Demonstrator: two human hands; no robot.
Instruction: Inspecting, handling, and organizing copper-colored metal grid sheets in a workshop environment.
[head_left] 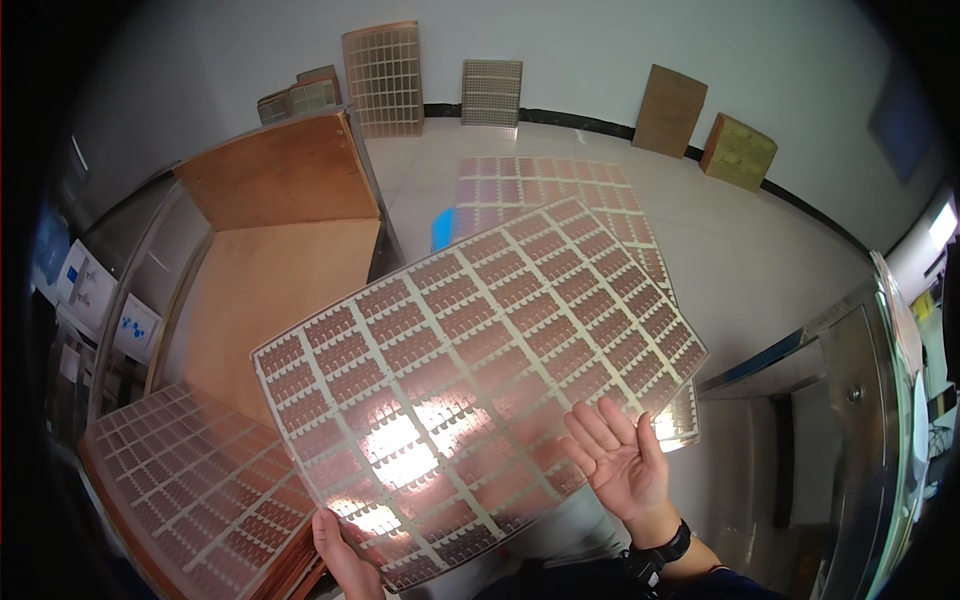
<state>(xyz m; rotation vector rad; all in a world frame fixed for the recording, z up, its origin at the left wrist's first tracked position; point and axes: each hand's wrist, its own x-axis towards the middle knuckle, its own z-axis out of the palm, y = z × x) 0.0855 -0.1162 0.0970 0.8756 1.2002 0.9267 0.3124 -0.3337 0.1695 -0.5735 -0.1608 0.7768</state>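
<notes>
A large, thin circuit board panel point(480, 360) with a grid of copper-coloured blocks and pale lines fills the middle of the view, tilted, with bright glare low on its left half. My left hand point(345, 560) grips its near left edge, the thumb lying on the face; the other fingers are hidden behind. My right hand point(618, 462) is open beside the near right part of the panel, palm showing and fingers stretched out; it carries a black watch point(662, 555) at the wrist. Whether this hand touches the panel, I cannot tell. Similar panels point(545, 180) lie beyond the held one, partly covered by it.
At the lower left, a stack of similar panels point(190, 480) rests against a wooden stand point(290, 270) with an upright back board. More panels point(385, 80) and brown boards point(670, 110) lean on the far wall. A metal cabinet point(850, 400) stands at the right. Something blue point(443, 229) shows behind the panel.
</notes>
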